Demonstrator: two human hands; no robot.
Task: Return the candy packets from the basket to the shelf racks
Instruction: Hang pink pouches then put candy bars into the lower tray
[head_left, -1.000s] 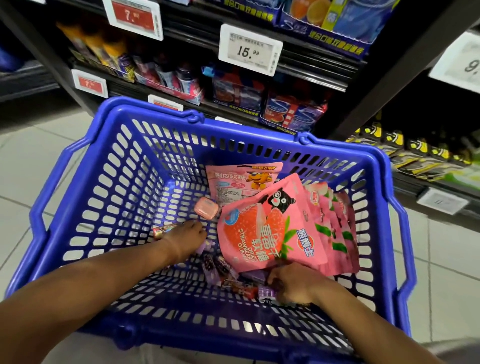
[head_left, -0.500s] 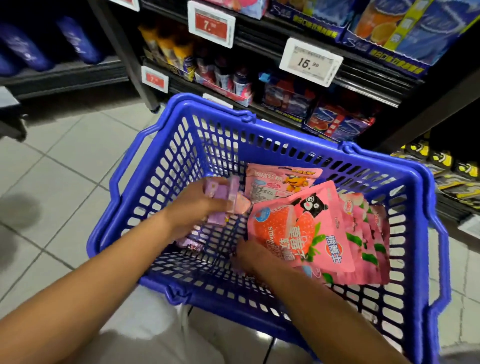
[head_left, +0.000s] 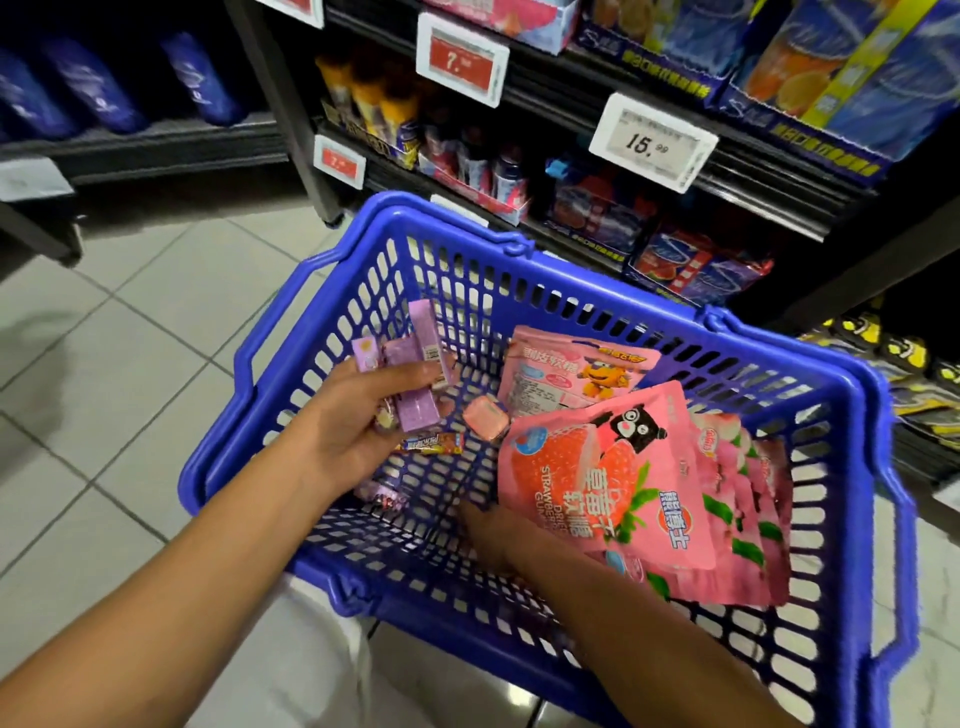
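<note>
A blue plastic basket (head_left: 862, 467) sits in front of me. Above its left side, my left hand (head_left: 358, 431) grips several small purple candy packets (head_left: 413, 374). My right hand (head_left: 498, 535) reaches down to the basket floor beside the pink strawberry gummy bag (head_left: 587, 467); its fingers are hidden. More pink bags (head_left: 743, 519) lie stacked under that one, and another pink bag with a cartoon figure (head_left: 566, 369) lies behind. A small pink box (head_left: 485, 418) and a small wrapped candy (head_left: 431, 444) lie on the basket floor.
Dark shelf racks (head_left: 571, 119) with price tags (head_left: 652, 140) stand just beyond the basket, holding blue and red candy boxes (head_left: 696, 260). Another shelf (head_left: 130, 150) with blue packs is at far left. Pale floor tiles (head_left: 130, 364) spread to the left.
My left hand has lifted off the basket floor with the purple packets. My right hand has slid left along the bottom. The view has swung right and up.
</note>
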